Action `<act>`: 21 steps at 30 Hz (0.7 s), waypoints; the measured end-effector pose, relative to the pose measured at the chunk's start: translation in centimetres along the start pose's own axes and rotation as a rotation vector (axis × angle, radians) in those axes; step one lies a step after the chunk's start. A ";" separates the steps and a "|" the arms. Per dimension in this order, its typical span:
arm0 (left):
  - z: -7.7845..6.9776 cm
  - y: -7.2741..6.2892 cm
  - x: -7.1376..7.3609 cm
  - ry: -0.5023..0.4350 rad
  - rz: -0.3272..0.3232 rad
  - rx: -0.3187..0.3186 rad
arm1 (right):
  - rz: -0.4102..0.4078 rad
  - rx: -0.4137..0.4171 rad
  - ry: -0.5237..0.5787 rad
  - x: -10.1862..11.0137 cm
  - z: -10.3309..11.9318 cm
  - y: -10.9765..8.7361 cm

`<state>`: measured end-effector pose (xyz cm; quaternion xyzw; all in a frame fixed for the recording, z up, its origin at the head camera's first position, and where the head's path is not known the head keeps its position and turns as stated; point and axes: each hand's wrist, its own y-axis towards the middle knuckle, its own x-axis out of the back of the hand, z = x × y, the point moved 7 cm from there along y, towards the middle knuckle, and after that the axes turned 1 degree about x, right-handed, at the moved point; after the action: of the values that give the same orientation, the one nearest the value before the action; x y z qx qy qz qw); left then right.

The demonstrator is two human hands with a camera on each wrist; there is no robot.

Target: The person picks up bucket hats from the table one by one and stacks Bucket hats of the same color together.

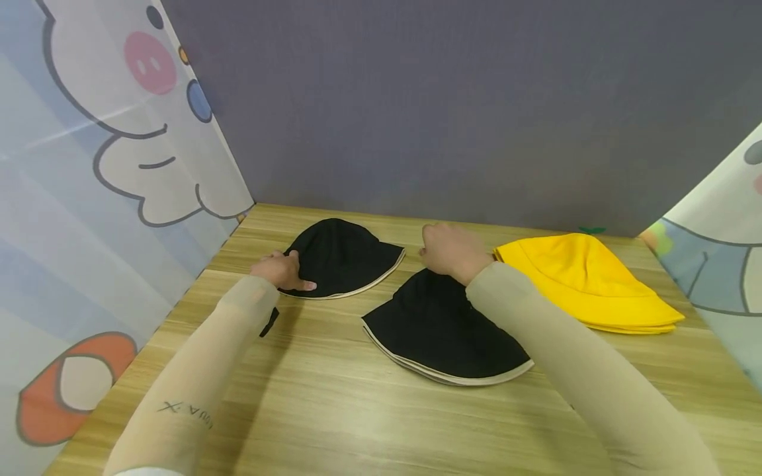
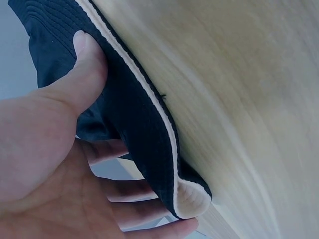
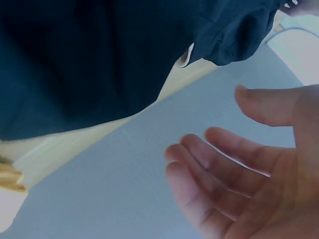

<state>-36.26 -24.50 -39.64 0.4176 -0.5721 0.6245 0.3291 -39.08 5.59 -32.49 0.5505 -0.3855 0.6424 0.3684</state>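
Observation:
At the back left of the table lies a black bucket hat (image 1: 342,261) with a pale edge trim. My left hand (image 1: 281,270) grips its left side. In the left wrist view the thumb (image 2: 89,69) lies across the hat's brim (image 2: 144,124), while the fingers reach behind it. Two or more black bucket hats, nested into a stack (image 1: 443,330), sit at the middle, several pale trim lines showing along their front. My right hand (image 1: 452,251) hovers over the top of this stack, holding nothing; the right wrist view shows its fingers (image 3: 229,159) loosely bent and apart from the fabric.
Yellow bucket hats (image 1: 586,284) are stacked at the back right, a small green sprout (image 1: 592,230) on top. A black strap (image 1: 270,322) pokes out beside the left forearm. Behind the wooden table (image 1: 333,410) stands a grey panel (image 1: 446,112); cartoon-printed sheets (image 1: 89,198) flank it.

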 end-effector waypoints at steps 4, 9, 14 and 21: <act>0.2 0.1 0.0 -0.002 0.008 0.004 | -0.057 0.025 0.037 0.4 1.2 1.2; 0.1 -0.1 -0.1 -0.004 0.004 0.003 | -0.076 0.039 0.076 0.2 2.6 2.5; -0.2 -0.6 0.0 -0.003 -0.001 0.010 | 0.001 0.018 0.161 -1.0 3.4 3.7; -0.3 -0.6 -0.1 -0.013 0.006 0.021 | 0.206 -0.002 0.264 -2.9 4.3 4.5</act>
<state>-35.69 -24.08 -39.45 0.4232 -0.5687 0.6290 0.3189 -40.92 -0.32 -35.38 0.4186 -0.3889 0.7430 0.3485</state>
